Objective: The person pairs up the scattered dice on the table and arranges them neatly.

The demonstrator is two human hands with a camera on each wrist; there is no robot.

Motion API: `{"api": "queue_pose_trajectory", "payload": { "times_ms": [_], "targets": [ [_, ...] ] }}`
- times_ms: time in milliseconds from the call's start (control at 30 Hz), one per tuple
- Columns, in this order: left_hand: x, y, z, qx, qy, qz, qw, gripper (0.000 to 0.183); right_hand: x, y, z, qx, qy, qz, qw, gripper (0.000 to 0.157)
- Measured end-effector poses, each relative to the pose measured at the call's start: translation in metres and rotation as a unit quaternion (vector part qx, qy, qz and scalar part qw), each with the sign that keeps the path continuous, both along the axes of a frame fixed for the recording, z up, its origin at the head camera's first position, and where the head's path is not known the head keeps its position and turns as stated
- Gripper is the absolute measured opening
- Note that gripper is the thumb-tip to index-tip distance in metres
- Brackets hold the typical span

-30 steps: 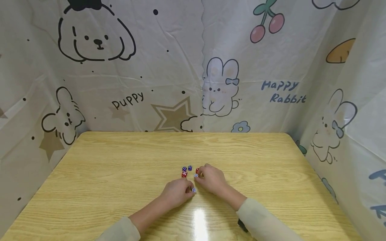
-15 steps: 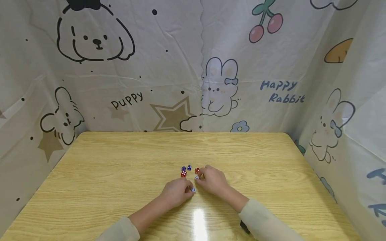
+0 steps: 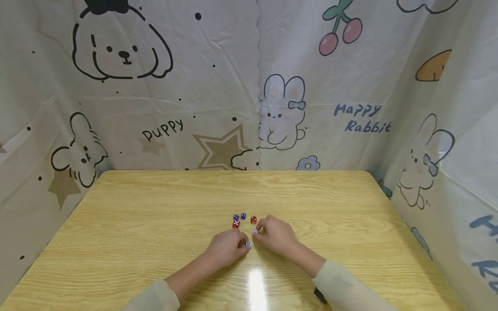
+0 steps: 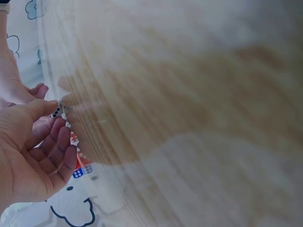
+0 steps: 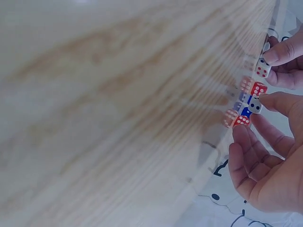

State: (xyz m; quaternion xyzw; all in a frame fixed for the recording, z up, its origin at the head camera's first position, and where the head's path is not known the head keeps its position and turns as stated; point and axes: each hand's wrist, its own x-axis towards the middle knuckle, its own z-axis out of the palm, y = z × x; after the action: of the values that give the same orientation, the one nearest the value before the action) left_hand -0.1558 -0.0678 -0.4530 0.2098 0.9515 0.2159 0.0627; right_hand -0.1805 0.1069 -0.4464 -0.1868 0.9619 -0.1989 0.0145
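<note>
My left hand (image 3: 227,248) pinches a white die (image 3: 248,244) between thumb and index finger, low over the table. In the left wrist view that die (image 4: 56,111) shows black pips, and the other fingers curl loosely below it. To the right and slightly farther off, my right hand (image 3: 277,233) holds a second white die (image 3: 254,231) by thumb and fingertip; the right wrist view shows this die (image 5: 255,105) close up. Just beyond the right fingertips sits a red die (image 3: 253,220). Another red die (image 3: 236,224) lies beyond the left hand, beside a blue die (image 3: 236,217).
A second blue die (image 3: 243,216) stands between the other blue die and the right-hand red one. The wooden table (image 3: 163,194) reflects light near its front. Printed cloth (image 3: 218,95) hangs behind and at both sides. Something dark (image 3: 320,295) shows under the right sleeve.
My right hand has drawn the white die back toward me, away from the right-hand red die, which is now fully uncovered. The left hand keeps its place with its die.
</note>
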Motion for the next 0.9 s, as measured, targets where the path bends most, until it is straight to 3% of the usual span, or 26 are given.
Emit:
{"api": "queue_pose_trajectory", "payload": {
  "times_ms": [900],
  "targets": [
    [0.0,0.001,0.0,0.003,0.0,0.003,1.0,0.016,0.011,0.007,0.0,-0.014,-0.027,0.047,0.998,0.017]
  ]
}}
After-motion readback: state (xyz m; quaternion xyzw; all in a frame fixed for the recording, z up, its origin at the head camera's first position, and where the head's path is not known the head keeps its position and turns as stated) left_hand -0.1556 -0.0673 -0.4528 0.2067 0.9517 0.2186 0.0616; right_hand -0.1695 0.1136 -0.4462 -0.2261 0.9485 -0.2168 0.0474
